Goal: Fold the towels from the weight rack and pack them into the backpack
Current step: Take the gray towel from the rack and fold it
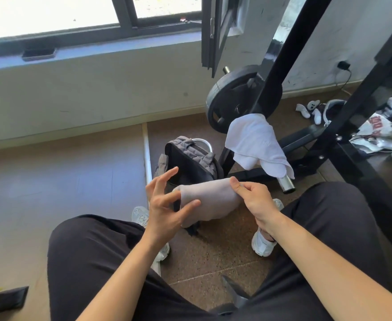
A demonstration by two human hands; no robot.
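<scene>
Big picture first: the weight rack [306, 140] fills the right side, with a white towel [255, 144] slung loosely over its lower bar, not yet folded. A knock to that frame could slide it onto the floor [62, 177]. In front of the knees the grey backpack [190, 158] stands on the floor against the rack's foot, top gaping. It's soft-sided and the mouth looks narrow, so a bulky bundle may snag on the rim or tip the bag over. Hanging in mid-air just above it is the beige towel [213, 198], folded into a thick pad. The right hand [255, 200] has it in a pinch grip, thumb and fingers closed on the upper right edge. The left hand [164, 209] is spread wide, grip open, only fingertips brushing the left end. That's the worry, I'd say: one small pinch carries the whole weight, so the fold could flop open or drop short of the bag. Around them there's brown speckled floor with paler boards toward the wall, and a bright window [51, 15] over a pale sill. There's also a black weight plate [232, 98], crumpled clothing [380, 133] at the floor's far right edge, and white trainers [263, 246] underfoot.
</scene>
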